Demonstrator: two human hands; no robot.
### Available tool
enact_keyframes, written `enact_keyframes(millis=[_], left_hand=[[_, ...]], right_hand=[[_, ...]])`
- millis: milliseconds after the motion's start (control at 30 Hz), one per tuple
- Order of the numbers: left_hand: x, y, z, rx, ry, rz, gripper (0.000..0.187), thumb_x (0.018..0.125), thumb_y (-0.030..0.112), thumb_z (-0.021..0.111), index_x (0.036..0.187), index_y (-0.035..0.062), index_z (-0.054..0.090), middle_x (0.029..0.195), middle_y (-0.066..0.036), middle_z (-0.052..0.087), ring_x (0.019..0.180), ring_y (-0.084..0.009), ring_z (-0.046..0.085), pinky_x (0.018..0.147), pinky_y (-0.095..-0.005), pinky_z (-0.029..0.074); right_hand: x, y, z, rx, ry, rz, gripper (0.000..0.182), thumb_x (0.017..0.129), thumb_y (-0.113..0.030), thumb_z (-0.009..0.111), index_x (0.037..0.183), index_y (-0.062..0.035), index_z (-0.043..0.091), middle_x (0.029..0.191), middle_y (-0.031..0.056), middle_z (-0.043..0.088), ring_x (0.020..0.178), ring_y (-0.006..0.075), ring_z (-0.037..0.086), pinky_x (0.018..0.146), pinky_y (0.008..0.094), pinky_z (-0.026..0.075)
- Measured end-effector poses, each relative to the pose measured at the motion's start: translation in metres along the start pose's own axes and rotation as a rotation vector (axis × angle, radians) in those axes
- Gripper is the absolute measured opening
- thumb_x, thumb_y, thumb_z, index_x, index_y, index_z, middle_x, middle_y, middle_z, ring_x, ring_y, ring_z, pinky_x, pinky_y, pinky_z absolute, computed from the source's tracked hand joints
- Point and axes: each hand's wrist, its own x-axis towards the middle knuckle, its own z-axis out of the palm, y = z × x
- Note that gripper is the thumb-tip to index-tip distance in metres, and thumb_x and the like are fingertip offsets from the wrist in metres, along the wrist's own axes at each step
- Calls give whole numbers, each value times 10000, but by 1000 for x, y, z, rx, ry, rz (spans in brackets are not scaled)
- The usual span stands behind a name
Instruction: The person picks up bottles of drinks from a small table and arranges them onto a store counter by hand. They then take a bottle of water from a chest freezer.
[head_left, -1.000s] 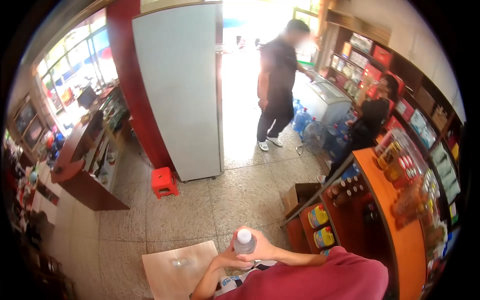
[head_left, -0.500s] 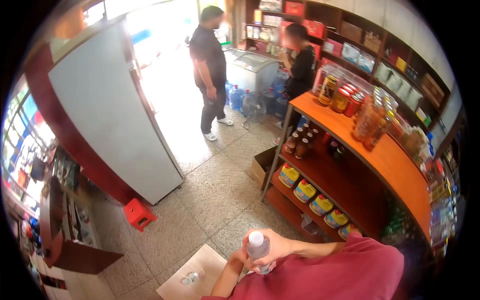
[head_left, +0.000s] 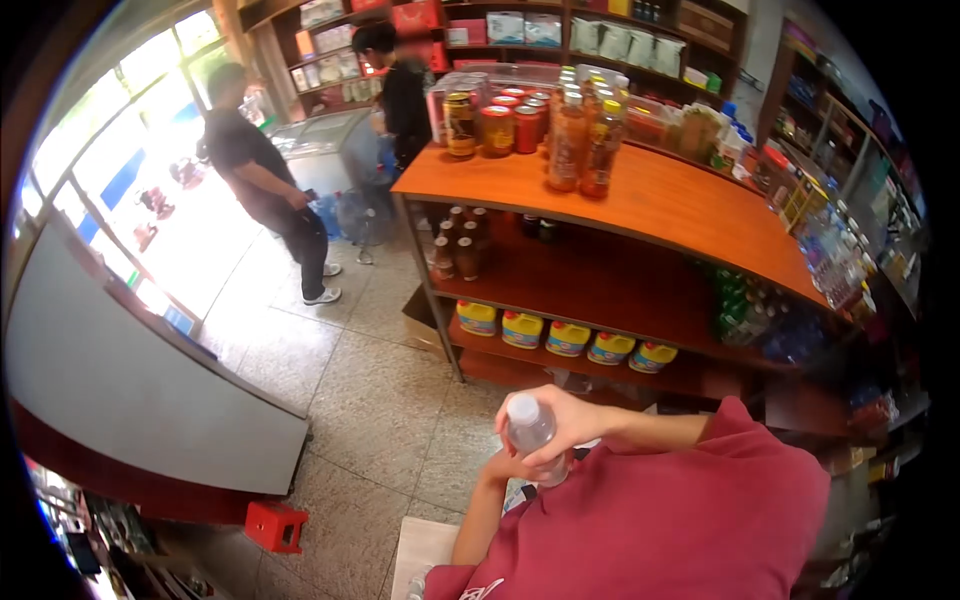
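A clear plastic bottle [head_left: 530,432] with a white cap stands nearly upright in front of my red shirt. My right hand [head_left: 565,418] is wrapped round its upper part, just below the cap. Lower down, my left hand [head_left: 508,467] closes on the bottle from the left, its fingers partly hidden behind the bottle and the other hand. The bottle's lower end is partly covered by my hands. Below my left arm lies the corner of a pale board or tabletop [head_left: 420,545], with small clear items at its edge.
An orange-topped shelf [head_left: 680,190] holds cans [head_left: 497,130], drink bottles [head_left: 567,150] and yellow jugs [head_left: 568,338]. A red stool [head_left: 275,527] stands beside a large white panel [head_left: 140,370]. One person [head_left: 260,175] stands near the doorway, another [head_left: 403,105] by a chest freezer [head_left: 325,135].
The view has swung to the right, so the shelf shows more fully and the white panel sits farther left. Both hands still hold the bottle. The person near the doorway has a changed arm pose.
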Motion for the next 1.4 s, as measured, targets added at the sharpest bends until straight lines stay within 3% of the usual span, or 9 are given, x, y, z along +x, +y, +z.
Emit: enact_keyframes(millis=[300, 567, 667, 767, 833, 900, 1067, 1200, 1400], left_hand=[[168, 74, 100, 139, 26, 175, 524, 705, 108, 796, 1177, 64, 572, 1067, -37, 631, 979, -175, 623, 835, -338, 527], [347, 150, 141, 216, 193, 409, 384, 746, 104, 800, 1074, -10, 635, 912, -53, 691, 826, -116, 654, 707, -302, 558], [405, 165, 140, 412, 190, 275, 525, 748, 79, 795, 1215, -15, 575, 1087, -71, 642, 1031, -178, 634, 881, -344, 538], [486, 141, 123, 511, 317, 478, 648, 733, 155, 806, 1285, 25, 494, 1045, -136, 680, 971, -221, 677, 812, -385, 563], [536, 141, 107, 747, 394, 294, 742, 721, 166, 809, 1358, 54, 446, 1172, -167, 666, 1045, -259, 681, 871, -402, 555], [567, 141, 104, 715, 535, 572, 767, 727, 177, 800, 1389, 74, 427, 1188, -156, 678, 1075, -296, 686, 907, -395, 553], [634, 129, 102, 507, 696, 400, 719, 722, 160, 833, 1322, 41, 454, 1128, -149, 700, 1044, -271, 695, 878, -393, 547], [664, 117, 86, 807, 736, 516, 563, 798, 123, 750, 1260, 16, 447, 1072, -171, 688, 1010, -319, 692, 847, -414, 539], [682, 90, 77, 706, 722, 625, 569, 862, 129, 679, 1335, 25, 380, 1201, -187, 609, 1085, -335, 640, 896, -420, 507]], right_hand=[[-78, -65, -136, -112, 120, -39, 377, 744, -15, 809, 1049, -41, 588, 951, 59, 658, 923, 160, 649, 839, 328, 534], [-114, -144, -288, -225, 198, -393, 520, 720, -3, 833, 1128, -76, 519, 990, 76, 654, 961, 170, 645, 868, 340, 534], [-113, -159, -345, -248, 262, -509, 495, 731, -27, 838, 1119, -60, 532, 966, 65, 654, 943, 159, 646, 869, 339, 535], [-97, -166, -408, -274, 318, -582, 466, 742, -64, 844, 1110, -31, 561, 948, 56, 660, 910, 135, 652, 850, 334, 548], [-80, -157, -456, -266, 400, -654, 471, 736, -80, 853, 1111, -29, 574, 951, 47, 662, 907, 126, 647, 847, 320, 540], [-55, -140, -508, -386, 543, -754, 456, 737, -102, 856, 1104, -29, 594, 951, 31, 666, 885, 121, 643, 815, 297, 530], [-22, -126, -576, -389, 810, -768, 421, 755, -132, 844, 1090, -19, 614, 976, 46, 688, 856, 119, 644, 776, 295, 527], [-16, -122, -591, -458, 933, -812, 425, 771, -130, 830, 1118, -12, 614, 962, 51, 688, 870, 128, 637, 794, 300, 519], [-21, -122, -591, -550, 967, -791, 410, 763, -142, 839, 1070, -15, 599, 978, 91, 709, 885, 161, 663, 804, 324, 533]])
